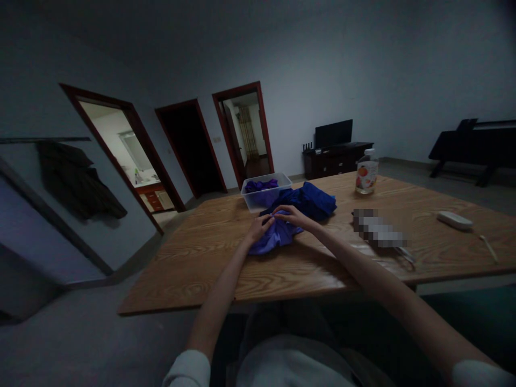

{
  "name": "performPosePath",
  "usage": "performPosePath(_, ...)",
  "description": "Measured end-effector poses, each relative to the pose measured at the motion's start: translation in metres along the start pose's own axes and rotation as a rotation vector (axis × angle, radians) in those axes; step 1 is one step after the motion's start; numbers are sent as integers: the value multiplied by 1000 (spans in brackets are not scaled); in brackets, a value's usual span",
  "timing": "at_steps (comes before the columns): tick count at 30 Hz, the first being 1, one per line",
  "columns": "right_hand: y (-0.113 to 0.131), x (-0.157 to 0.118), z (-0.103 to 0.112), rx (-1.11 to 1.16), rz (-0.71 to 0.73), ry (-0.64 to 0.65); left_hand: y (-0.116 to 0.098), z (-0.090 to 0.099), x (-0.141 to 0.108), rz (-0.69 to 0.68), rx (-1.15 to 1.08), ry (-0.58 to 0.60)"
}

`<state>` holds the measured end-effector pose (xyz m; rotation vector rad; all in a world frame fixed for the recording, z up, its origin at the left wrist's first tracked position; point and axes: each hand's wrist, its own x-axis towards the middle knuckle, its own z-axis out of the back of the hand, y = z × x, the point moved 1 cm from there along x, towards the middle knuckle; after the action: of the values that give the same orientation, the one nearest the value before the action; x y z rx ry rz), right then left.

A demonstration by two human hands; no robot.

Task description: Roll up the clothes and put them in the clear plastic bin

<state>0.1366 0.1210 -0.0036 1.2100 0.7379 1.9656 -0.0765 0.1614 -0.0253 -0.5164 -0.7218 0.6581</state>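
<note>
A crumpled light purple cloth lies on the wooden table in front of me. My left hand grips its upper left part with bent fingers. From the other side, my right hand pinches the same cloth near its top, the fingertips of both hands close together. Just behind my right hand is a bunched dark blue cloth. Beyond my hands stands a clear plastic box with a dark purple cloth inside it. The exact folds under my fingers are hard to make out in the dim light.
On the right of the table stand a clear bottle with a fruit label, a blurred-out object and a white elongated case near a thin white cord. The table's front edge runs just above my lap.
</note>
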Motion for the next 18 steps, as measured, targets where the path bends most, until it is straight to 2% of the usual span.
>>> performPosePath(5, 4, -3, 0, 7, -16, 29, 7, 3, -2, 269, -319, 154)
performPosePath(7, 1, -3, -1, 22, -30, 33, 7, 4, -4, 301, -390, 194)
performPosePath(10, -9, -1, -3, 106, -113, -4, 9, 4, -2, 225, -365, 196)
performPosePath(14, -28, 6, -9, 320, -320, -61, 12, 0, 6, 86, -301, 78)
performPosePath(18, -40, 7, -20, 331, -346, -67, 14, -5, 6, 24, -243, -14)
